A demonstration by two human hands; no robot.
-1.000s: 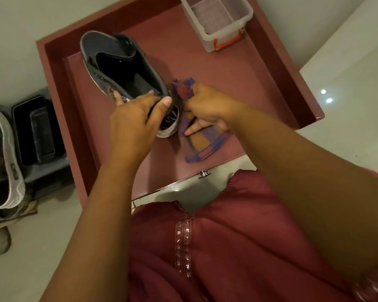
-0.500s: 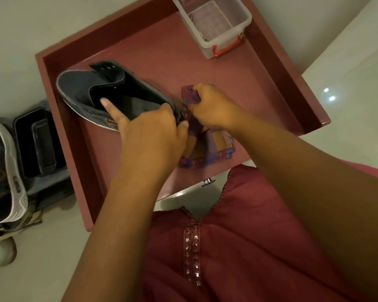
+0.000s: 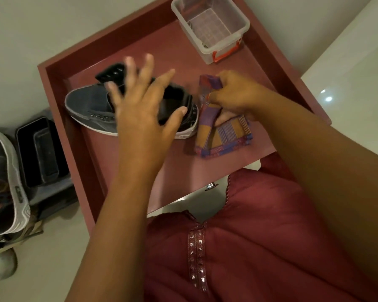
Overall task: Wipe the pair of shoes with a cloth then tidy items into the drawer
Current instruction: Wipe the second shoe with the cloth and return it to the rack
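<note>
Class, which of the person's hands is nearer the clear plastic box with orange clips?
Right. The right hand pinches the striped cloth just below the clear plastic box; the left hand hovers farther off.

We see the drawer (image 3: 59, 88) painted matt maroon; the shoe (image 3: 87, 105) is grey fabric; at three o'clock of it lies woven striped cloth (image 3: 225, 136); the bin (image 3: 242, 25) is clear glossy plastic.

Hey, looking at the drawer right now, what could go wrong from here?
The grey shoe lies close beside the folded cloth, so its sole may dirty it. The right hand pinches only one corner, so the fold could come undone. The second shoe sits outside the drawer, easy to forget.
</note>
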